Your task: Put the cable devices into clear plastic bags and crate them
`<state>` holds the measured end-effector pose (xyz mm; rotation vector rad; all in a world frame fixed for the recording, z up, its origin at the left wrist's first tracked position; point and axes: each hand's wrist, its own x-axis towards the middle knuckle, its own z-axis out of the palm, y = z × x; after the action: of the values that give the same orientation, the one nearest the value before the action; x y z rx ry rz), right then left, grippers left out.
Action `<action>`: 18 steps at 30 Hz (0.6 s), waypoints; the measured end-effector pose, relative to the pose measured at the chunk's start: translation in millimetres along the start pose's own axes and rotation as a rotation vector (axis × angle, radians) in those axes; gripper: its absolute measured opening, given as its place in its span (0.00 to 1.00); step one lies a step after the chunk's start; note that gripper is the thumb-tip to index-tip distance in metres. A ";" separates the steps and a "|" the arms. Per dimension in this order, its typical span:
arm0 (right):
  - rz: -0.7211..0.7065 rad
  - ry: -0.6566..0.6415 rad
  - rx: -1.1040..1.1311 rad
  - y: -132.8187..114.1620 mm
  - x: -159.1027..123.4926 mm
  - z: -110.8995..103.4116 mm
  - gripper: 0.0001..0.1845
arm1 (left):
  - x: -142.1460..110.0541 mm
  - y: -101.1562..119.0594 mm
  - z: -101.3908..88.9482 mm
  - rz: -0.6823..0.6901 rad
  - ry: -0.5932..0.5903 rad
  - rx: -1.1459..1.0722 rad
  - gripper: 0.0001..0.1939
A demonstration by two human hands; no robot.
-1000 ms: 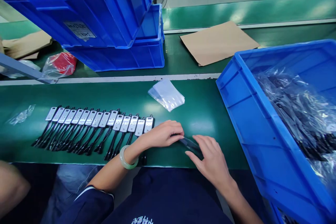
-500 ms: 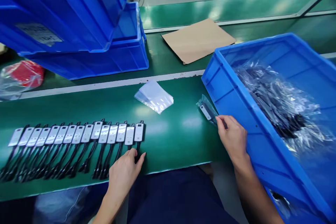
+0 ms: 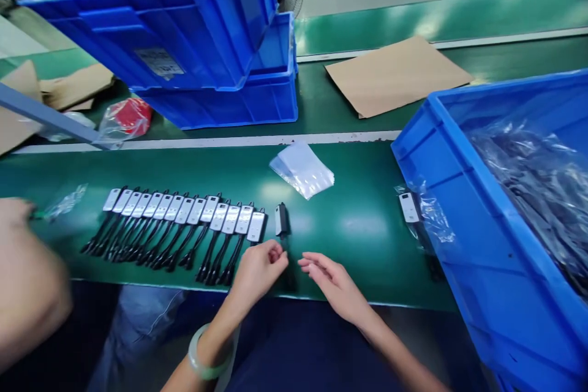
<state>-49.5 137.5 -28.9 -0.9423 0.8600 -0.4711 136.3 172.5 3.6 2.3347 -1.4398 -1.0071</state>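
Note:
My left hand (image 3: 260, 272) pinches the short black cable of a small grey-and-black device (image 3: 281, 220), which is tilted on its side just above or on the green surface. A bracelet circles that wrist. To the left, several like devices (image 3: 184, 211) lie in a row, faces up, with their cables toward me. My right hand (image 3: 333, 285) is open, fingers stretched toward my left hand, holding nothing. A clear-bagged device (image 3: 410, 208) lies by the bin at right. Above my hands, a small stack of clear plastic bags (image 3: 305, 168) lies flat.
At right stands a large blue bin (image 3: 454, 196) with bagged black items inside. Stacked blue bins (image 3: 220, 30) stand at the back left. Cardboard (image 3: 399, 76) lies behind. A co-worker's blurred arm (image 3: 32, 288) reaches in at far left, near a clear bag (image 3: 67, 202).
My right hand has let go of the bagged device and moved left. My left hand has drawn one device away from the row's right end. The view has shifted left; a co-worker's arm appeared.

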 end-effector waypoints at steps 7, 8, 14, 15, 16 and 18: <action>0.124 -0.006 0.383 0.0 10.0 -18.0 0.17 | 45.7 50.3 -4.6 0.446 0.208 0.019 0.11; 0.124 0.007 0.408 -1.4 7.3 -25.9 0.17 | 60.3 55.6 -6.5 0.456 0.254 0.147 0.11; 0.114 0.167 0.547 -3.3 -7.2 -42.3 0.20 | 132.8 79.2 3.0 0.480 0.138 0.532 0.11; 0.123 0.177 0.558 -2.3 -7.9 -41.1 0.22 | 138.0 81.0 5.2 0.481 0.130 0.539 0.12; 0.142 0.176 0.556 -0.9 -7.9 -40.0 0.24 | 141.1 81.9 6.4 0.476 0.124 0.545 0.13; 0.192 0.169 0.506 2.7 -6.6 -39.3 0.32 | 141.9 81.5 5.7 0.453 0.120 0.545 0.12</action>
<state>-85.1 123.6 -40.3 -0.3557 0.9156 -0.5725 115.8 11.9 -21.0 2.1559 -2.2667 -0.3755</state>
